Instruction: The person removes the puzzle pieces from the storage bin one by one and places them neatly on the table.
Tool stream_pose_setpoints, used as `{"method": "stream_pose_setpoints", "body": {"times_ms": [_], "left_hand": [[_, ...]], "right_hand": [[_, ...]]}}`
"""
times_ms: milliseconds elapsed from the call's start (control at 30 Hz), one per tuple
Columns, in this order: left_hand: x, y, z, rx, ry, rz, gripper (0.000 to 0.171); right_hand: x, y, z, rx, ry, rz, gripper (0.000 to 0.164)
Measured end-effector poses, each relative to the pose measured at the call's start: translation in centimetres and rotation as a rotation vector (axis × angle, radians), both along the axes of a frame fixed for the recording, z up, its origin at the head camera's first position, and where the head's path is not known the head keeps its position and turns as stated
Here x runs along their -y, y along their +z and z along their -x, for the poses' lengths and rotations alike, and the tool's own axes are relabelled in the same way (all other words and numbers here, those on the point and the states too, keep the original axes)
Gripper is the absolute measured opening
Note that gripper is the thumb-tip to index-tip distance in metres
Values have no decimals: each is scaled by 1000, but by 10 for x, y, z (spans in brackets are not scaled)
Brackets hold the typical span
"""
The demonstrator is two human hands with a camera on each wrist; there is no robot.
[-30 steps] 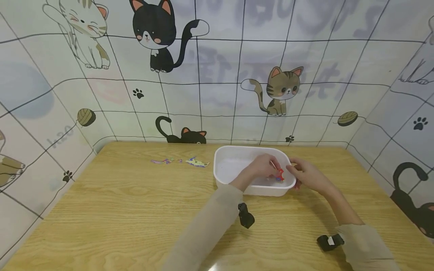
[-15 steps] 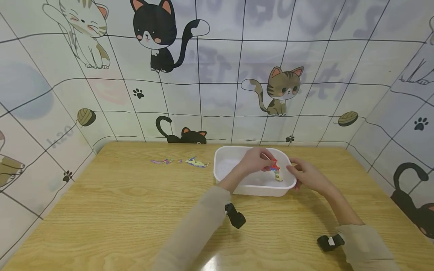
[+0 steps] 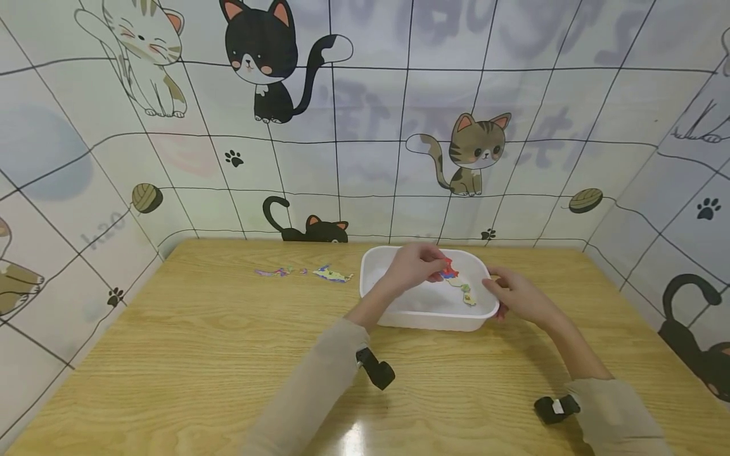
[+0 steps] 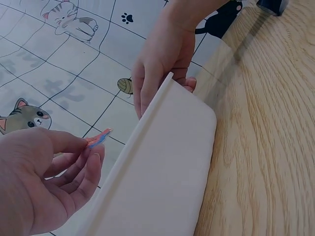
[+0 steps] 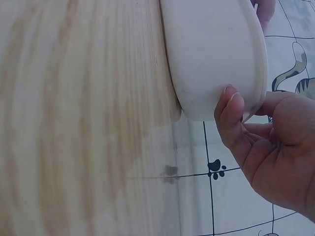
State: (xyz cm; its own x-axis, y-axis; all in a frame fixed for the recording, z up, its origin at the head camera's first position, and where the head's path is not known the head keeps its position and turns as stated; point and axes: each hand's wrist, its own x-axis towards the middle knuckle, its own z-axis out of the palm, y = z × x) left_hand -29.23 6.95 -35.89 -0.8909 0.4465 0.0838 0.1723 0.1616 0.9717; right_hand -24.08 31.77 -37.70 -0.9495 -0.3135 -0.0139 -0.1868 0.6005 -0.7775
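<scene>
My left hand (image 3: 412, 263) pinches a small flat red and blue piece (image 3: 450, 270) between thumb and forefinger, over the white plastic tub (image 3: 430, 322). In the left wrist view the red and blue piece (image 4: 100, 139) sticks out past the fingertips, above the rim. Below and to its right inside the tub shows a small yellow-green piece (image 3: 468, 297), with a thin pale line leading up toward the red one. At the tub's right end my right hand (image 3: 521, 296) grips the rim; its fingers (image 5: 230, 105) lie against the outer wall.
Left of the tub, a flat yellow piece with blue edges (image 3: 331, 273) lies on the wooden table (image 3: 228, 354). Further left is a thin purple and red piece (image 3: 274, 272). A cat-patterned sheet (image 3: 371, 177) stands behind the table and along both sides.
My left hand has risen and moved left with the red and blue piece, away from the tub's right end. The yellow-green piece has come into view below it. My right hand stays at the rim.
</scene>
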Motion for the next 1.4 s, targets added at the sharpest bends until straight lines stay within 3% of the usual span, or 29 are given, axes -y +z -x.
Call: {"method": "stream_pose_setpoints", "body": {"times_ms": [333, 700, 1000, 1400], "left_hand": [[29, 3, -6, -72, 34, -18, 13], [63, 3, -9, -87, 106, -79, 14], [95, 9, -9, -100, 128, -132, 16], [141, -1, -2, -84, 219, -192, 15]], "right_hand": [[-1, -3, 1, -7, -9, -17, 52], [2, 0, 0, 5, -5, -4, 53], [1, -1, 0, 7, -8, -6, 52], [2, 0, 0, 1, -10, -5, 53]]}}
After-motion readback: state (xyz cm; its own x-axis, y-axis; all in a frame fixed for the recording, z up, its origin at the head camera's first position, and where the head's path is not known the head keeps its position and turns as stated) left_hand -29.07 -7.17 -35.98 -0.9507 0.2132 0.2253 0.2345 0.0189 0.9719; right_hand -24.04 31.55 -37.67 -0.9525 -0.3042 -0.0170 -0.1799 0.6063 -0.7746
